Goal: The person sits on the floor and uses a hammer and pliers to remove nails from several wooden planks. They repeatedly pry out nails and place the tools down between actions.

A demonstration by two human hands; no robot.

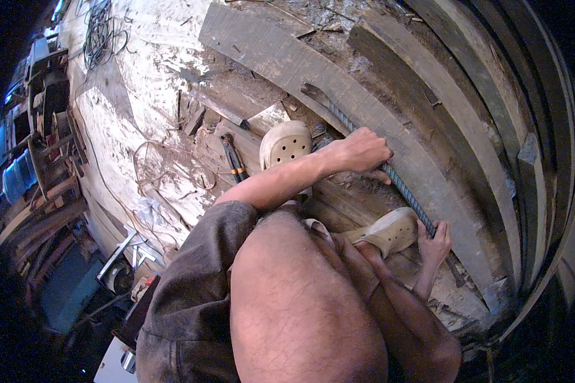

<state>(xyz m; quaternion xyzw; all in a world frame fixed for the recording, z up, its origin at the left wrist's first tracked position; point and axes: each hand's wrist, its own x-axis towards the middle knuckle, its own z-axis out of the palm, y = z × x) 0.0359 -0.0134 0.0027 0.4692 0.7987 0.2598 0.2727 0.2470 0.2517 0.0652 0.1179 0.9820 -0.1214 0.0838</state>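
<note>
Bar point(404, 191), ribbed, slants far left to near right, far end over long board point(262, 51). My left hand point(363, 152) grips middle, fingers curled over; right hand point(436, 244), nearer me, closed round it.

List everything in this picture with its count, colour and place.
Ribbed bar: 1, bluish, right of centre.
Long planks: several, greyish, centre to right.
Clogs: 2, beige, centre.
Pliers: 1, black and orange, left of one clog.
Slim tool: 1, dark-handled, beyond the pliers.
Cable tangle: 1, black, upper left.
Container: 1, blue, left edge.
Wood pieces: many, brown, left edge.
Crumpled plastic: 1, clear, left.
Metal frame: 1, silvery, lower left.
Shorts: 1 pair, dark, lower centre.
Knee: 1, bare, lower centre.
Left hand: 1, bare, on the bar's middle.
Right hand: 1, bare, on its nearer part.
</note>
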